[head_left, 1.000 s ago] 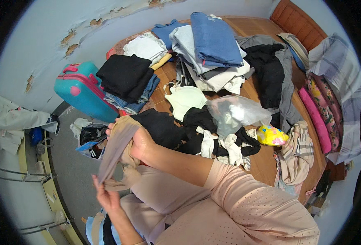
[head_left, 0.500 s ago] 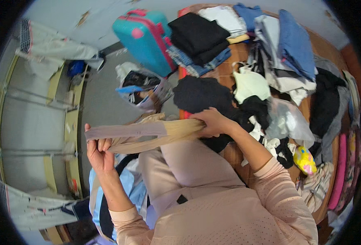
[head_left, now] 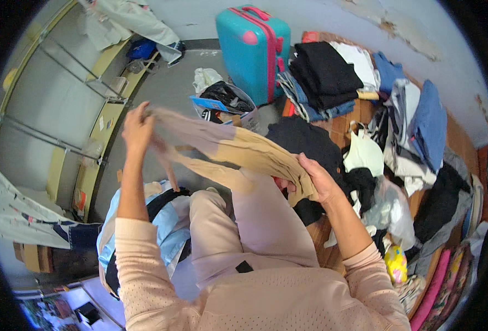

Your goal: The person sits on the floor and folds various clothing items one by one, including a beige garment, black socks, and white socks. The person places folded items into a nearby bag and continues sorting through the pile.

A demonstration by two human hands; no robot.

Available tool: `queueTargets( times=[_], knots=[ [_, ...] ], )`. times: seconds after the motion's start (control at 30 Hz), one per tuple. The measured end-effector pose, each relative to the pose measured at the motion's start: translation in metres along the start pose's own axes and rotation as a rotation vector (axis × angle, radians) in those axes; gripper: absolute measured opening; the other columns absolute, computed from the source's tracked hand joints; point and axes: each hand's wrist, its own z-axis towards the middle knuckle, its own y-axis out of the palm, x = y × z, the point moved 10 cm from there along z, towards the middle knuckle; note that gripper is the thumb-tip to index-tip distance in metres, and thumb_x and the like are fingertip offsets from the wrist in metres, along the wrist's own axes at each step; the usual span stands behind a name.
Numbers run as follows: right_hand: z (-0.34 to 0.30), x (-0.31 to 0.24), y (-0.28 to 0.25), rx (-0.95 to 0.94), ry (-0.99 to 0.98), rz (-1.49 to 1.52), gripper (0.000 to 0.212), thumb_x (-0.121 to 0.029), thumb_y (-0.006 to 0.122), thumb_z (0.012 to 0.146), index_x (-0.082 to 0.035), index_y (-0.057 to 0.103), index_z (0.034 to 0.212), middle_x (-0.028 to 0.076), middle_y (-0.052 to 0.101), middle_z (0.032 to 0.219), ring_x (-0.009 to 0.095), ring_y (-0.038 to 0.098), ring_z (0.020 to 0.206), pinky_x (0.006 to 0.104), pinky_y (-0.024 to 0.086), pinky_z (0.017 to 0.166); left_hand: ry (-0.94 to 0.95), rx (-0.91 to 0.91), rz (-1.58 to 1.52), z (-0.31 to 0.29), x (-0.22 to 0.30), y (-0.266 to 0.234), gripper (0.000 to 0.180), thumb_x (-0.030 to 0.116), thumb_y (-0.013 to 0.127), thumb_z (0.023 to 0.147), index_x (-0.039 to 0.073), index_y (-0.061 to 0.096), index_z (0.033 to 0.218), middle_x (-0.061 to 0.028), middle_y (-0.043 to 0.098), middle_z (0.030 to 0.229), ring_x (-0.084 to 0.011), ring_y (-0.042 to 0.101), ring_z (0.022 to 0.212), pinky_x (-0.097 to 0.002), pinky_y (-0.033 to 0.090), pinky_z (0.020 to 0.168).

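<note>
A pair of thin beige tights (head_left: 255, 150) is stretched across in front of me, with a paler mauve part toward the left and tan toward the right. My left hand (head_left: 138, 128) is closed around the paler end, raised over the floor at the left. Gathered folds of the tan end are gripped in my right hand (head_left: 320, 179), near the edge of the wooden surface. Two strands hang apart between the hands, and the left end is blurred by motion. Close to my right hand lies a dark folded garment (head_left: 304, 138).
A teal suitcase (head_left: 249, 58) with pink trim stands by the wall, beside a box (head_left: 249, 116) of bagged things. Clothes stacks, including black trousers (head_left: 326, 74) and blue jeans (head_left: 428, 124), cover the wooden surface (head_left: 340, 129). Shelving (head_left: 103, 124) is at left; a light blue bag (head_left: 169, 231) sits below.
My left hand has gone up and farther away, and my right hand has come down and to the right. The tights now slant between them. The view has turned.
</note>
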Motion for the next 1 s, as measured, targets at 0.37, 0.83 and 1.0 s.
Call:
queueTargets(
  times=[0.37,0.83,1.0],
  knots=[
    [0.022,0.04,0.042,0.124,0.145,0.317,0.05,-0.045,0.044,0.095,-0.006,0.051,0.125,0.009,0.058,0.118,0.024,0.057,0.108,0.0381,0.046,0.093,0.505,-0.184,-0.449,-0.199,0.228,0.042,0.034,0.032,0.075,0.068,0.009,0.063,0.091,-0.0087,0.06,0.084,-0.0292,0.058,0.078,-0.038,0.043,0.066],
    [0.004,0.038,0.067,-0.031,0.026,-0.643,0.079,0.013,0.059,0.069,-0.008,0.034,0.141,0.006,0.046,0.127,0.015,0.051,0.108,0.0258,0.041,0.091,-0.077,-0.553,-1.077,-0.22,0.141,0.092,0.026,0.007,0.069,0.075,0.0,0.059,0.098,-0.0094,0.059,0.086,-0.0169,0.058,0.075,-0.0294,0.046,0.067],
    [0.009,0.049,0.043,0.193,0.07,-0.36,0.048,0.003,0.056,0.079,-0.006,0.05,0.125,0.003,0.063,0.092,0.007,0.057,0.084,0.02,0.044,0.075,-0.521,-0.657,-1.342,-0.244,0.118,0.132,0.03,0.012,0.07,0.079,0.002,0.059,0.106,-0.0014,0.062,0.095,-0.008,0.057,0.08,-0.0256,0.048,0.069]
  ],
)
